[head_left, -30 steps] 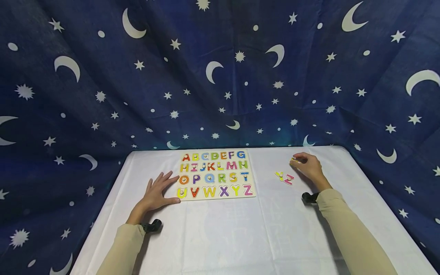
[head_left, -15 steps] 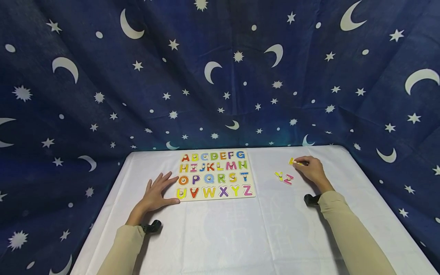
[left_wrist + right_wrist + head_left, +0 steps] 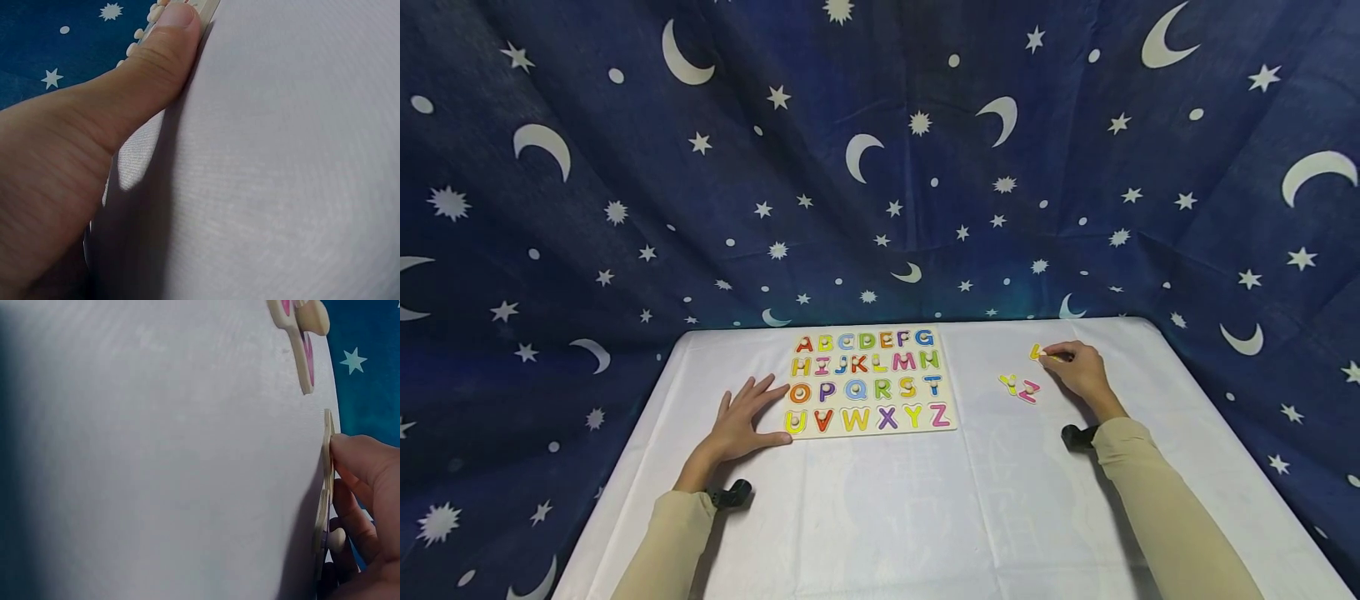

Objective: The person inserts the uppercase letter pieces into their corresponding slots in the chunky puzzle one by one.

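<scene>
My left hand (image 3: pixel 737 427) spreads its fingers beside the wooden alphabet board (image 3: pixel 953 400), fingertips at its left edge. In the left wrist view the thumb (image 3: pixel 150 62) rests on the board's corner. My right hand (image 3: pixel 1081 371) pinches a yellow letter piece (image 3: pixel 1036 352), its shape partly covered by the fingers. The right wrist view has this piece (image 3: pixel 327 440) edge-on at the thumb tip. A knobbed piece with a purplish face (image 3: pixel 321 528) lies close under that hand, mostly hidden in the head view.
A yellow Y piece (image 3: pixel 1010 384) and a pink Z piece (image 3: pixel 1029 392) lie between board and right hand. Most board letters carry knobs; W, X, Y and Z in the bottom row show none. A starry blue cloth (image 3: pixel 880 208) hangs behind the white table (image 3: pixel 880 517).
My right hand has shifted slightly right and toward me since a second ago, and more of the yellow piece shows. During the last half second it barely moves. The left hand stays put.
</scene>
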The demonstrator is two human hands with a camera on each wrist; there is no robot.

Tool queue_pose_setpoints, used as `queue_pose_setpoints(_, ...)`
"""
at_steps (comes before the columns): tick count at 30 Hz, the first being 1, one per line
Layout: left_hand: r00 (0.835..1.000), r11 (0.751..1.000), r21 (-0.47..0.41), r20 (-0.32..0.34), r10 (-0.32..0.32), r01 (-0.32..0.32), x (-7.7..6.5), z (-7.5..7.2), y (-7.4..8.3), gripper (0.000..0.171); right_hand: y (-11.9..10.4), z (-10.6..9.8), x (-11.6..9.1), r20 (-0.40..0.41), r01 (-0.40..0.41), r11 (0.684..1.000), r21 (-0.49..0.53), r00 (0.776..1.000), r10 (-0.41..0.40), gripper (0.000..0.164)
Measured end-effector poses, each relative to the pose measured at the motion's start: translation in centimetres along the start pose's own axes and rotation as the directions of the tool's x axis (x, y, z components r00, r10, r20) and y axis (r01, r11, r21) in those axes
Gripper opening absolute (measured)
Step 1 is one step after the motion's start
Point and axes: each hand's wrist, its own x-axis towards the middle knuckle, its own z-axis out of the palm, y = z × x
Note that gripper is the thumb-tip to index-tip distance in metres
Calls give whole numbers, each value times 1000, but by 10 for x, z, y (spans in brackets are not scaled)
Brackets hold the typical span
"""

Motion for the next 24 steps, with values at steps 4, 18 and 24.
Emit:
queue_pose_setpoints(4, 1000, 1000, -5, -1, 8, -8, 0, 0, 1, 97, -4, 1, 0, -13, 0, 1000, -25, 1000, 0, 26)
queue_pose_setpoints(18, 1000, 1000, 1, -15, 19, -19, -3, -4, 7, 95, -40, 9, 2, -25, 117, 992, 55, 993, -116, 19)
queue_pose_setpoints(24, 999, 999, -17, -29, 38, -39, -4, -4, 5, 95, -61, 19, 1, 31, 145, 986, 87, 989, -148, 20)
